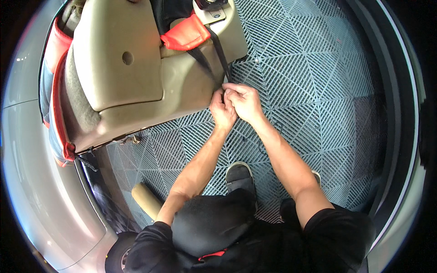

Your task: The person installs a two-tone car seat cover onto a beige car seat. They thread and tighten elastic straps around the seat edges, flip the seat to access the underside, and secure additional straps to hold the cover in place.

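A black webbing strap [219,49] hangs down from beside a bright red padded piece [185,33] on a large beige plastic trim panel [123,54]. At the strap's lower end, my left hand [222,110] is closed with its fingers pinched on the strap. Right against it, my right hand [246,103] is closed too, with thumb and fingers gripping the same strap end. The two hands touch each other near the panel's lower right corner. The fingers hide the very end of the strap.
Grey grid floor tiles [300,82] lie below. Silver car bodywork [41,182] curves along the left, with red and blue padding [57,104] by the panel. A beige cylindrical piece [146,200] sits lower left. A dark door-like frame [387,113] bends along the right.
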`<state>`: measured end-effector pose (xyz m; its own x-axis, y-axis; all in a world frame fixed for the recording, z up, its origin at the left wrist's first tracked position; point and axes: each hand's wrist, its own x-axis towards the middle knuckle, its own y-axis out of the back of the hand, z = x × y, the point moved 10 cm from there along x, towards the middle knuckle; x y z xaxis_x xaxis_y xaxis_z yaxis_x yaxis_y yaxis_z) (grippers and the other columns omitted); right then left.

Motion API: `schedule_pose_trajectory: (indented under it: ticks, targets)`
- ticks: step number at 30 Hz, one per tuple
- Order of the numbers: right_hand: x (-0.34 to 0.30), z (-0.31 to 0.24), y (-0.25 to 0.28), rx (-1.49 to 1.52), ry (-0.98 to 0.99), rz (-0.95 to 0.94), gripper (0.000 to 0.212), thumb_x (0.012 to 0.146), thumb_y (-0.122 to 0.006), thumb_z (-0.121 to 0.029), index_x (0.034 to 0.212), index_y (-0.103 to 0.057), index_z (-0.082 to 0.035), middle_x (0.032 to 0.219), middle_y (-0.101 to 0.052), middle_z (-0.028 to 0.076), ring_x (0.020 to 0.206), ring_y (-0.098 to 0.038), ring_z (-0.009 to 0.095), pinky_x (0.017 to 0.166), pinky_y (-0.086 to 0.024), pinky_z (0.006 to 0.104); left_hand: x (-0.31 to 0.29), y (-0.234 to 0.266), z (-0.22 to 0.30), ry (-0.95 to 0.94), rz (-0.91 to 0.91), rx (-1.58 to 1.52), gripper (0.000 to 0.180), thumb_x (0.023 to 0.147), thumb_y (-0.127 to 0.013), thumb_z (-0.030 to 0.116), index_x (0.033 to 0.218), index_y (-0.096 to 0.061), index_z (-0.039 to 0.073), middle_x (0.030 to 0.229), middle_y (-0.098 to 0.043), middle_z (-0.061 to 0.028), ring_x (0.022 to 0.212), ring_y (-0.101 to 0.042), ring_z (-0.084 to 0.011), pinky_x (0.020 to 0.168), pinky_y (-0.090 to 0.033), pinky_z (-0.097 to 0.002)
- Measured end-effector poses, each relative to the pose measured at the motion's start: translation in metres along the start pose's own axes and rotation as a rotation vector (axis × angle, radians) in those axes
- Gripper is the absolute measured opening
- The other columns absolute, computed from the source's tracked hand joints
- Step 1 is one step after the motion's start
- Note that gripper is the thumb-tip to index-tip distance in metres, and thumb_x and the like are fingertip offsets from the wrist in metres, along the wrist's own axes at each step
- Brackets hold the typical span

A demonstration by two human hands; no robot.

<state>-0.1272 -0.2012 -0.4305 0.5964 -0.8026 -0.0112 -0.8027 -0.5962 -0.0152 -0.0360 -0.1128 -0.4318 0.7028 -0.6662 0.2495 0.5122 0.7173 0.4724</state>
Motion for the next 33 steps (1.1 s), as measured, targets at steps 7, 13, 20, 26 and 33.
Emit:
schedule_pose_trajectory:
  ticks: [7,13,20,26,33]
  targets:
    - [0.002,0.007,0.005,0.070,-0.013,0.012,0.033,0.094,-0.061,0.002,0.126,-0.069,0.006,0.090,-0.066,0.005,0.079,-0.065,0.010,0.070,-0.052,0.0239,0.003,-0.004,-0.002,0.107,-0.011,-0.074,0.026,0.105,-0.058,0.024,0.107,-0.059,-0.003,0.088,-0.067,-0.0128,0.083,-0.062,-0.0167,0.074,-0.054,-0.0338]
    - [0.003,-0.006,0.006,-0.128,0.065,0.007,0.028,0.093,-0.068,-0.010,0.119,-0.075,0.000,0.091,-0.071,0.015,0.084,-0.072,0.024,0.077,-0.057,0.0317,0.000,0.001,-0.016,0.050,0.035,-0.087,0.024,0.106,-0.058,0.021,0.109,-0.061,-0.002,0.090,-0.068,-0.0131,0.082,-0.062,-0.0180,0.075,-0.053,-0.0349]
    - [0.025,0.020,0.015,-0.187,-0.044,-0.122,0.025,0.092,-0.074,-0.016,0.113,-0.077,-0.003,0.100,-0.077,0.018,0.080,-0.075,0.023,0.075,-0.058,0.0328,0.004,0.002,0.003,-0.027,0.013,0.026,0.021,0.105,-0.058,0.019,0.108,-0.064,-0.002,0.097,-0.068,-0.0219,0.084,-0.067,-0.0373,0.078,-0.053,-0.0444]
    - [0.023,0.034,0.010,0.150,-0.124,-0.140,0.021,0.095,-0.074,-0.017,0.103,-0.074,0.003,0.091,-0.076,0.010,0.077,-0.070,0.015,0.071,-0.056,0.0287,0.005,0.002,0.004,0.045,-0.016,-0.026,0.022,0.105,-0.060,0.019,0.108,-0.064,-0.002,0.092,-0.069,-0.0174,0.080,-0.066,-0.0278,0.076,-0.054,-0.0402]
    - [-0.021,0.111,-0.012,0.718,-0.551,-0.021,0.018,0.102,-0.066,-0.021,0.105,-0.069,-0.003,0.083,-0.066,0.000,0.074,-0.060,0.009,0.063,-0.049,0.0237,-0.020,-0.013,-0.020,0.340,-0.022,-0.335,0.024,0.106,-0.060,0.018,0.115,-0.057,-0.004,0.097,-0.067,-0.0083,0.084,-0.063,-0.0128,0.074,-0.053,-0.0265]
